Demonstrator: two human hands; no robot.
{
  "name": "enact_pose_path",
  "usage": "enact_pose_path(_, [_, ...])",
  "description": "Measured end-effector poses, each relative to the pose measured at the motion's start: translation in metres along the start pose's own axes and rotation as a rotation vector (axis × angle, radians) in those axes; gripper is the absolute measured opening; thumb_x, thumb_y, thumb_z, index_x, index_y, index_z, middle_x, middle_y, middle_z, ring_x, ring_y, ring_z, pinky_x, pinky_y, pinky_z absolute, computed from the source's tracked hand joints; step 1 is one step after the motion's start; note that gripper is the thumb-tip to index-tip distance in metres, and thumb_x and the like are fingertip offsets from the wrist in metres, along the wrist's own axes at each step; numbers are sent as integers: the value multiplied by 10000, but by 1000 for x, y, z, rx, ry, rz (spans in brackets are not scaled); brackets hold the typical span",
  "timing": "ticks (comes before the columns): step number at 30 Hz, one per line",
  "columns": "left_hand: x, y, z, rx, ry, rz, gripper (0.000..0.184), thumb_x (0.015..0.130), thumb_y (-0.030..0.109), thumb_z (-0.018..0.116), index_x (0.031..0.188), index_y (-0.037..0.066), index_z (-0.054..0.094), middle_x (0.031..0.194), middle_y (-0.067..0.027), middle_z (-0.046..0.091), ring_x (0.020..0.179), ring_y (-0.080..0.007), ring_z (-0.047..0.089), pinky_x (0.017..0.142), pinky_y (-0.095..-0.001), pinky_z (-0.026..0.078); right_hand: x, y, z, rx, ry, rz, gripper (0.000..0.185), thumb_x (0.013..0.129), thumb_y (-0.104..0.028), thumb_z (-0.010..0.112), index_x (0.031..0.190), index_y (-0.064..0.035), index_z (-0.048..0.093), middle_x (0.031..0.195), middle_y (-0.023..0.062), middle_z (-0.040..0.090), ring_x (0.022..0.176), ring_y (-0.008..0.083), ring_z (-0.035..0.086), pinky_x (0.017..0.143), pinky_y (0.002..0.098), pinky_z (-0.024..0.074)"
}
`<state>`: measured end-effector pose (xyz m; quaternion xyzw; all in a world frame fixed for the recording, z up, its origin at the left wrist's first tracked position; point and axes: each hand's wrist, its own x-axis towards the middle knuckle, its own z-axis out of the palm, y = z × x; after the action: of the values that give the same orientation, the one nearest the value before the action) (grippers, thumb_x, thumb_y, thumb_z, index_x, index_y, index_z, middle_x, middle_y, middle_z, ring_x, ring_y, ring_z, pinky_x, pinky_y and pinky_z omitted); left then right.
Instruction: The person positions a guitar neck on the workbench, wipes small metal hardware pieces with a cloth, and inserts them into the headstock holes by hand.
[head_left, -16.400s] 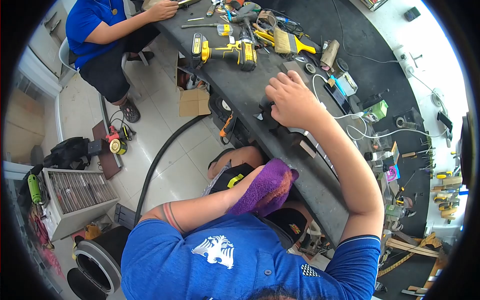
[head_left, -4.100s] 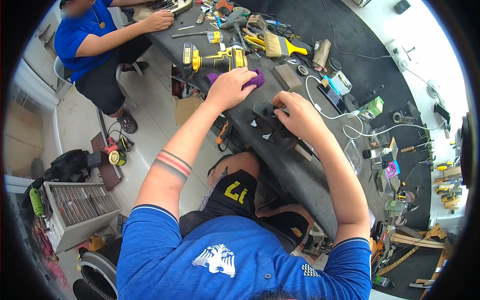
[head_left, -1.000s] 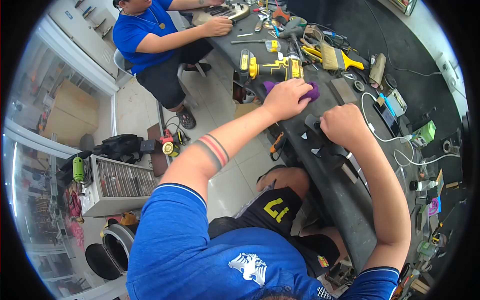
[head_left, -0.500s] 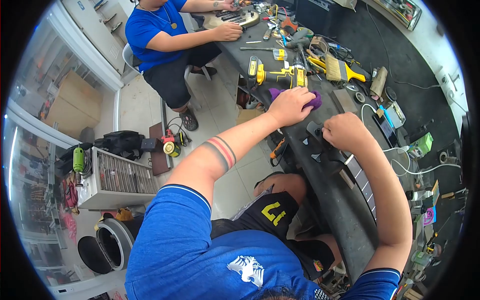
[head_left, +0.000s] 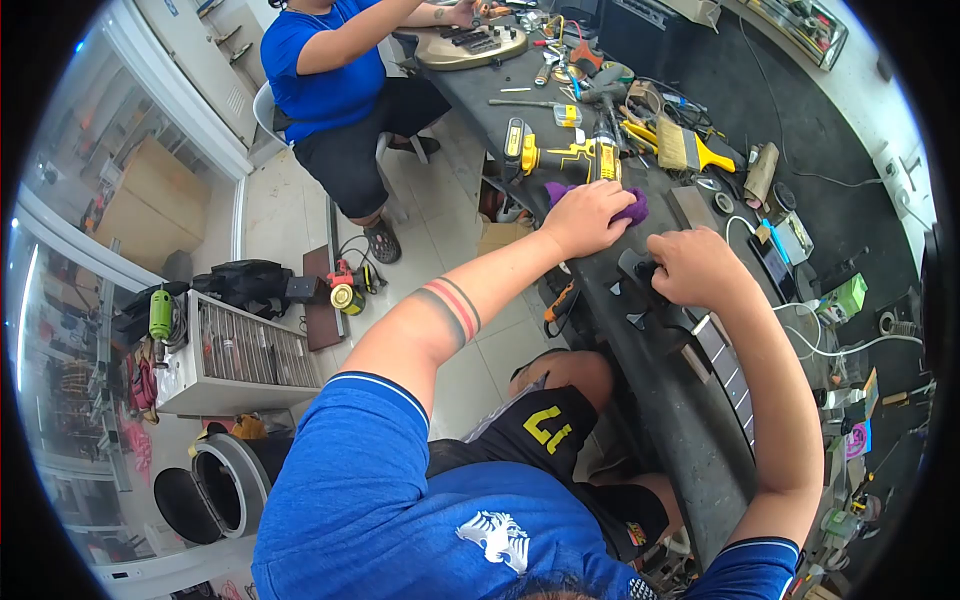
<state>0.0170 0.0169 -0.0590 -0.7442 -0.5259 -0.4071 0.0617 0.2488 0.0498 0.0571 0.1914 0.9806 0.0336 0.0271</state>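
Observation:
My left hand (head_left: 592,218) is closed over a bunched purple cloth (head_left: 628,208) on the dark workbench. Just beyond that cloth lies a yellow and black cordless drill (head_left: 575,157). My right hand (head_left: 692,266) has its fingers curled in at the black headstock of a guitar neck (head_left: 634,270); what they pinch is hidden. Tuner buttons (head_left: 636,321) stick out along the headstock's near edge. From there the fretboard (head_left: 724,368) runs toward me, under my right forearm.
A co-worker (head_left: 335,75) in a blue shirt sits at the bench's far end beside a guitar body (head_left: 470,50). A wide yellow-handled brush (head_left: 690,148), a grey block (head_left: 690,208), a phone (head_left: 775,262) and white cables crowd the bench. A drawer cabinet (head_left: 250,350) stands left.
The view has shifted slightly. My right hand has moved a little and its fingers have turned at the headstock. My left hand stays on the purple cloth. The co-worker's arm has risen off the guitar body.

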Motion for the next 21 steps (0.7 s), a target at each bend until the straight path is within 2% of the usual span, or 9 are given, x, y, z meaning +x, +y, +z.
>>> enact_pose_path(6, [0,0,0,-4,-10,-19,300,904,208,777,1165,71,720,1057,-125,697,1026,-352,704,873,-480,586,7,-1,9,-71,-132,120,272,891,-251,614,869,-22,759,837,195,767,830,406,758,811,530,592])
enact_pose_path(9, [1,-1,0,-10,-6,-15,302,904,208,779,1167,72,720,1058,-127,697,1030,-353,704,874,-479,585,6,-6,-5,-119,-138,118,278,895,-256,613,870,-33,776,825,199,767,816,402,763,805,540,597])
enact_pose_path(12, [1,-1,-1,-9,-2,-10,301,905,208,779,1166,69,721,1066,-129,700,1036,-355,703,877,-479,585,0,-8,-11,-42,-1,44,295,900,-257,611,859,-30,795,834,204,776,829,394,770,811,538,600])
enact_pose_path(21, [3,1,-7,-71,-31,6,303,902,208,773,1159,53,732,1063,-166,714,1040,-385,704,896,-493,575,7,5,10,-92,-114,75,328,920,-277,605,835,-30,805,839,199,787,833,412,769,819,514,618])
